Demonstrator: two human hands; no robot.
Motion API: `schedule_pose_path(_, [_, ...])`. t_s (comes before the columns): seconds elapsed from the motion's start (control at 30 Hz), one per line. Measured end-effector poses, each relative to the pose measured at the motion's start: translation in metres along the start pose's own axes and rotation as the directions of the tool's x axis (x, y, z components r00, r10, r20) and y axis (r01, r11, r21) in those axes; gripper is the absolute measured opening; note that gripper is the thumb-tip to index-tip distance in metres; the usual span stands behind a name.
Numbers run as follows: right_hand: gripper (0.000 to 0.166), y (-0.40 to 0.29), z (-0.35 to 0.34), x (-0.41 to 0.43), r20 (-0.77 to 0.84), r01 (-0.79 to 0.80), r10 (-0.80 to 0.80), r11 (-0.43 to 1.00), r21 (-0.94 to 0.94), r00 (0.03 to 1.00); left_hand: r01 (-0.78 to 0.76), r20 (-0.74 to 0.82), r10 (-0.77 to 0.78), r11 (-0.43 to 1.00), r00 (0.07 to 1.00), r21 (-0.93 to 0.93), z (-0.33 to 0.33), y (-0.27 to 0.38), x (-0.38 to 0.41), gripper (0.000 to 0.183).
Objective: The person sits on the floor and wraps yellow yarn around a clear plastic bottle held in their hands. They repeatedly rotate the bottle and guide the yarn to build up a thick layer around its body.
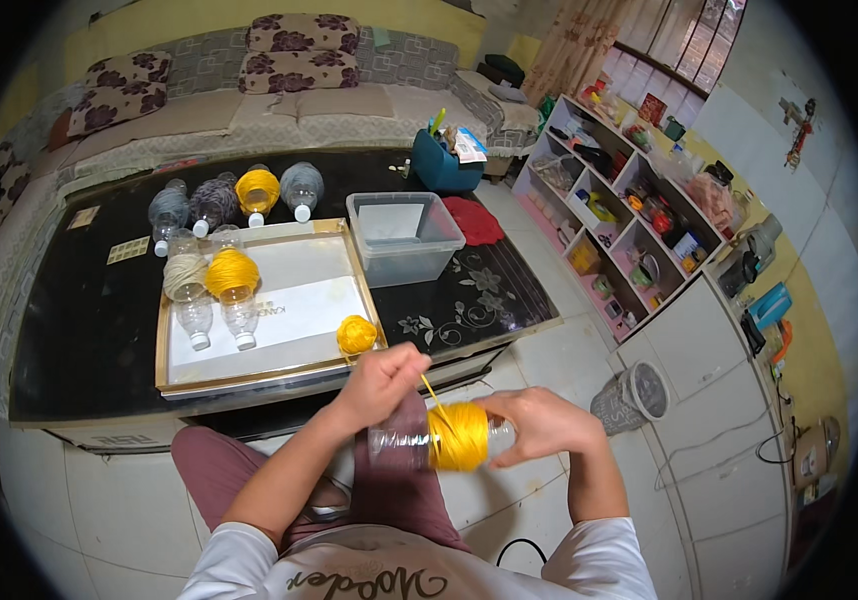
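My right hand [537,426] grips the neck end of a clear plastic bottle [396,444], which lies sideways above my lap. A thick band of yellow yarn [460,436] is wound around the bottle's middle. From that band a taut yellow strand [432,391] runs up to my left hand [387,382], whose fingers are closed on it. Just beyond my left hand, a small yellow yarn ball [357,334] sits in the near right corner of a shallow box lid [309,337]. Two yarn-wrapped bottles lie in the lid, one with cream yarn [185,277], one with yellow yarn [233,274].
Several yarn-wound bottles [258,191] lie behind the lid on the black table [83,300]. A clear plastic bin [406,255], a red cloth [474,221] and a teal organizer [447,169] stand or lie rightward. On the floor at right is a waste bin [631,397], near shelves [616,202].
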State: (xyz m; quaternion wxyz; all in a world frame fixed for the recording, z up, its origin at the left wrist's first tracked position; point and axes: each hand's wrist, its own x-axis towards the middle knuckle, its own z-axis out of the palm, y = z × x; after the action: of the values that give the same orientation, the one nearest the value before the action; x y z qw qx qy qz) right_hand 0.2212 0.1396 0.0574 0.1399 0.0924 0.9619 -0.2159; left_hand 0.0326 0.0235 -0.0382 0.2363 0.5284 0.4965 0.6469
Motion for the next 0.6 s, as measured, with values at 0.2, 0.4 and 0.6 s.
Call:
schedule_pose_path(0.2, [0.072, -0.003, -0.009, 0.008, -0.621, 0.166, -0.029, 0.972, 0.164, 0.783, 0.019, -0.032, -0.021, 0.999, 0.999, -0.044, 0.030, -0.040, -0.017, 0.026])
schedule_pose_path(0.4, [0.060, 0.012, 0.006, 0.012, -0.431, -0.266, 0.142, 0.933, -0.243, 0.891, -0.052, 0.068, 0.046, 0.995, 0.997, 0.089, 0.021, 0.000, -0.014, 0.027])
schedule_pose_path(0.6, [0.068, 0.004, -0.002, -0.006, -0.253, 0.231, -0.186, 0.959, 0.163, 0.949, -0.166, -0.099, 0.200, 0.945, 0.975, 0.281, 0.011, -0.018, -0.002, 0.024])
